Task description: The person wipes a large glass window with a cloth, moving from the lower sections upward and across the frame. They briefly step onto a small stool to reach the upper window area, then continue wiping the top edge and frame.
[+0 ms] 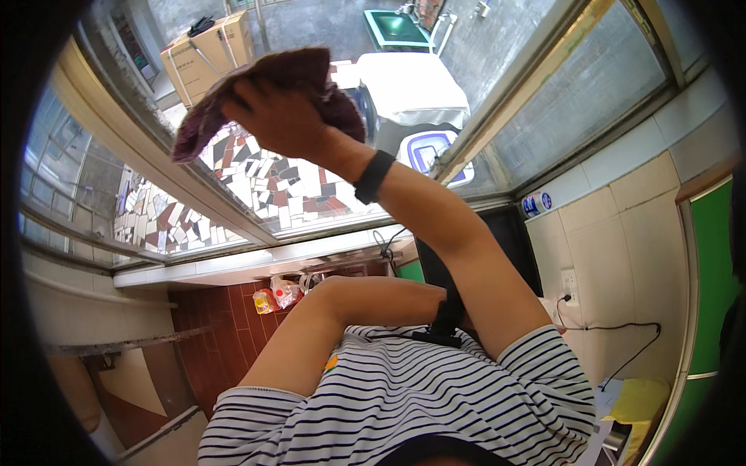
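Note:
My right hand (280, 119) grips a dark maroon cloth (317, 70), spread and folded around the fingers. It is raised in front of the window (291, 192), near its left vertical frame bar (157, 140). Whether the cloth touches glass cannot be told from this angle. A black band (374, 176) circles my right wrist. My left forearm (390, 300) is bent across my chest and passes behind the right arm, which hides the left hand. Another black band (447, 311) sits at the left wrist.
Below the window runs a tiled sill (326, 244); a blue-and-white container (536, 204) lies at its right. Plastic bottles (285, 291) stand low by the red-brown floor (227, 326). A black cable (618, 327) hangs from the wall socket (569, 282). Outside are a cardboard box (204, 55) and a covered appliance (411, 84).

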